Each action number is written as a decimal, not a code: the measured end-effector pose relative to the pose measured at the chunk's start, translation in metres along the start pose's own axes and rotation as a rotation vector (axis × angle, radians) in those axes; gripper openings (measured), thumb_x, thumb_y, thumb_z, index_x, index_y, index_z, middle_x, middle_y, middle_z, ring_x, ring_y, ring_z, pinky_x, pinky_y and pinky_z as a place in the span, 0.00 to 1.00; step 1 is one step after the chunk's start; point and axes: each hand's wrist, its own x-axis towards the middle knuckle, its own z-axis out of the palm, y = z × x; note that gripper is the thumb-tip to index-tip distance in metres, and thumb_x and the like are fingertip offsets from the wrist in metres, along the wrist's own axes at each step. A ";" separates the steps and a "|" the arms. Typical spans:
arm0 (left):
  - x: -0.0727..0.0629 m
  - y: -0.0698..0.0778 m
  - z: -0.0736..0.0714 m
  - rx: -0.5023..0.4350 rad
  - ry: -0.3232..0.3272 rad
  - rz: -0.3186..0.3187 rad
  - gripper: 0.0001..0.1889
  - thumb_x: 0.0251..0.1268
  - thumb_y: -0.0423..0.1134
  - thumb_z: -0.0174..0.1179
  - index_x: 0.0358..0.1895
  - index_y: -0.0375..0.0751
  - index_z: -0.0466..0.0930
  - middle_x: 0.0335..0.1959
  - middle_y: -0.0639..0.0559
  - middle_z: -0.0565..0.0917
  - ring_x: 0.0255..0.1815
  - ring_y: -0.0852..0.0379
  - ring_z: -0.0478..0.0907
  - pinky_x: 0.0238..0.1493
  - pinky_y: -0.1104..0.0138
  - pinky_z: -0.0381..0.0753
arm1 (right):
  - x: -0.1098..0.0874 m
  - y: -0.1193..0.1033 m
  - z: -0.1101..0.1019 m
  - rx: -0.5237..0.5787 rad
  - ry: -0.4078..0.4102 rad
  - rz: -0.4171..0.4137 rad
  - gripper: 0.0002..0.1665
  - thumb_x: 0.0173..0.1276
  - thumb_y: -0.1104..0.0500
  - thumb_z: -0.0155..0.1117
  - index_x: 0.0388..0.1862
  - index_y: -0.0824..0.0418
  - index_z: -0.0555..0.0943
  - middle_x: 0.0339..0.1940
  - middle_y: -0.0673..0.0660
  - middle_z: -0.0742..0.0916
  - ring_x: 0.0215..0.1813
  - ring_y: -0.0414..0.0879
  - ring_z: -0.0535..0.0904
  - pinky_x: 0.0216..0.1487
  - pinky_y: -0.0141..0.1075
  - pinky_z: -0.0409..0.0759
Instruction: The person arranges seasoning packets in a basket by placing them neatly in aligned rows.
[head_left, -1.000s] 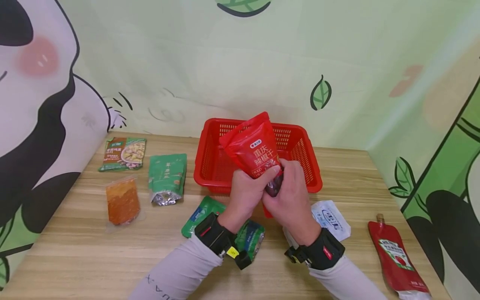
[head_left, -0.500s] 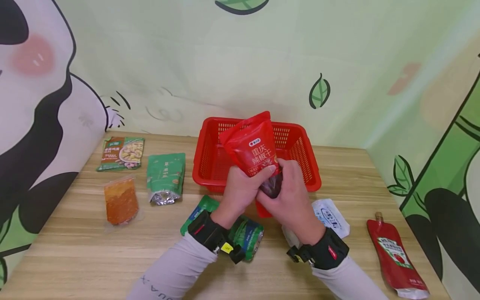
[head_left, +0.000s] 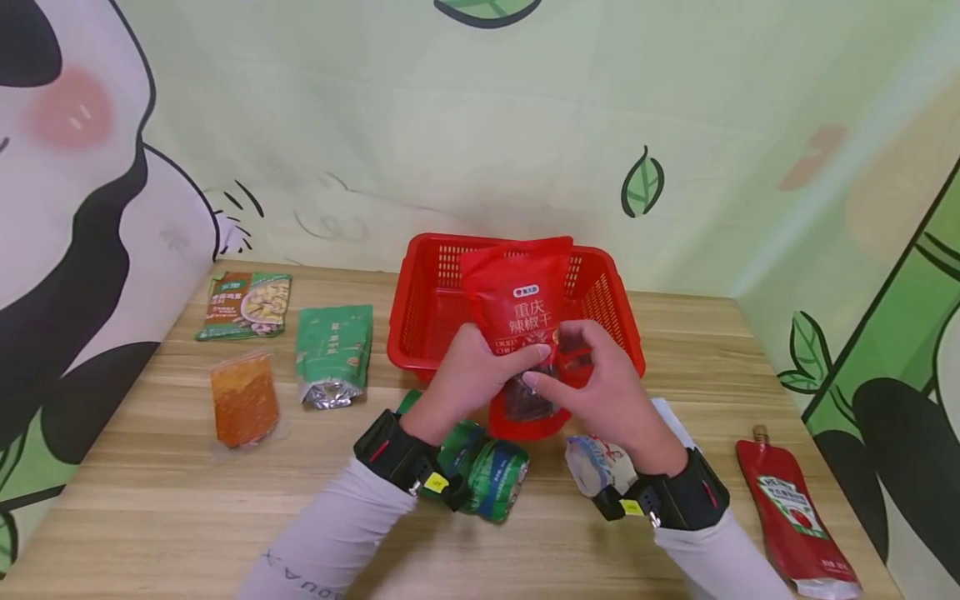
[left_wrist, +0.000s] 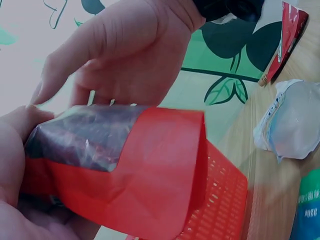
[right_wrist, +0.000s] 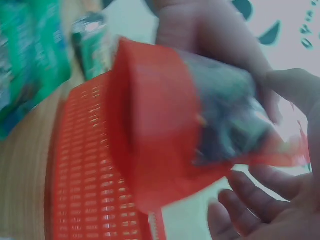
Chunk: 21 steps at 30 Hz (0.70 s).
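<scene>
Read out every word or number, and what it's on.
"重庆辣椒干": red pouch
"HEINZ": dark red spouted pouch
"320g", apparently: green-blue packet
Too small or blurred: mint-green pouch, brown-and-green packet, white packet, left sleeve, yellow wrist tags, remaining print.

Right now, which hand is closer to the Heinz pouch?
The right hand: it is to the left of the Heinz pouch, while the left hand is even farther left.

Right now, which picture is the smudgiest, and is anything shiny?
Right wrist view: smudgiest, with the red bag and even the green packs smeared soft; left wrist view: clearer, with pale glints on the bag's see-through window; head view: fairly sharp, with bright shine on the light green pouch's silvery end.
</scene>
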 end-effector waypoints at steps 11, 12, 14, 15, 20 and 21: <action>-0.002 0.000 -0.005 0.028 -0.281 0.072 0.33 0.57 0.49 0.76 0.63 0.58 0.69 0.57 0.60 0.83 0.57 0.54 0.82 0.53 0.58 0.87 | 0.006 0.001 -0.011 0.440 -0.112 0.159 0.42 0.65 0.48 0.75 0.73 0.47 0.65 0.68 0.51 0.78 0.67 0.53 0.76 0.58 0.46 0.85; -0.002 0.000 -0.004 0.023 -0.309 0.081 0.33 0.57 0.49 0.76 0.64 0.58 0.69 0.57 0.60 0.83 0.58 0.54 0.82 0.53 0.58 0.87 | 0.007 0.001 -0.011 0.470 -0.124 0.159 0.41 0.66 0.50 0.74 0.73 0.47 0.65 0.68 0.51 0.78 0.68 0.54 0.76 0.58 0.46 0.85; -0.002 0.000 -0.004 0.025 -0.350 0.089 0.32 0.58 0.48 0.76 0.64 0.58 0.69 0.57 0.60 0.83 0.58 0.55 0.82 0.54 0.59 0.87 | 0.007 0.001 -0.012 0.542 -0.150 0.152 0.40 0.67 0.54 0.73 0.73 0.47 0.63 0.69 0.52 0.77 0.69 0.54 0.75 0.59 0.47 0.85; -0.003 0.001 -0.004 0.026 -0.364 0.090 0.32 0.58 0.48 0.75 0.64 0.58 0.69 0.58 0.60 0.83 0.58 0.55 0.82 0.54 0.59 0.86 | 0.007 0.001 -0.012 0.574 -0.163 0.146 0.40 0.68 0.57 0.72 0.73 0.47 0.63 0.70 0.53 0.76 0.70 0.54 0.74 0.59 0.47 0.85; -0.004 0.002 -0.004 0.023 -0.417 0.098 0.31 0.59 0.45 0.75 0.64 0.57 0.69 0.57 0.60 0.83 0.58 0.55 0.81 0.56 0.59 0.86 | 0.007 0.000 -0.011 0.608 -0.182 0.124 0.41 0.67 0.61 0.71 0.73 0.46 0.61 0.71 0.54 0.75 0.71 0.55 0.73 0.58 0.47 0.85; -0.004 0.002 -0.004 0.020 -0.424 0.099 0.31 0.59 0.45 0.75 0.64 0.56 0.69 0.58 0.59 0.83 0.58 0.54 0.81 0.56 0.59 0.86 | 0.007 0.000 -0.010 0.593 -0.177 0.122 0.42 0.66 0.60 0.72 0.73 0.46 0.61 0.70 0.54 0.75 0.70 0.55 0.73 0.58 0.47 0.86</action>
